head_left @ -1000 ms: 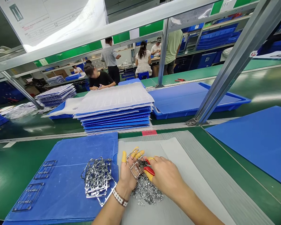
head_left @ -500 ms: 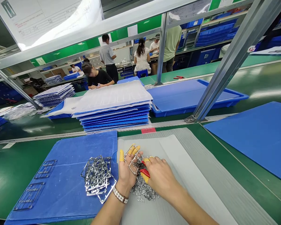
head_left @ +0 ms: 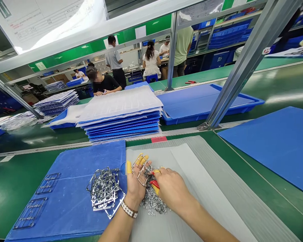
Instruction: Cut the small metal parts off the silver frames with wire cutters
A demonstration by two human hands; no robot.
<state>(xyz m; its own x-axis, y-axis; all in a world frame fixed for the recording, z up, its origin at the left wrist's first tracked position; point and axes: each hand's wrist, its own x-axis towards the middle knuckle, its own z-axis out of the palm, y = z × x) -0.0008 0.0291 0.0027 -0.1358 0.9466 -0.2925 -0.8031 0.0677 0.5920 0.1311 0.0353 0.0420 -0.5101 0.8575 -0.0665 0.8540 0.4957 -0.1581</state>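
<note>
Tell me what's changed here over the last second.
The left hand and right hand shifted slightly leftward, carrying the metal frame and red-handled tool along. Nothing was visibly taken up or let go. The pile of frames and the blue sheet beneath it stayed put.

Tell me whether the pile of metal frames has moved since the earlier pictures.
No: the pile of metal frames shows no shift either way against the blue sheet beneath it.

On the left wrist [head_left: 131, 203] there is a bracelet [head_left: 128, 210], brown and white in blocky pattern. Yellow covers [head_left: 129, 167] are worn on fingers of the left hand [head_left: 135, 187] and the right hand [head_left: 173, 188]. The visible forearms [head_left: 203, 218] are bare.
</note>
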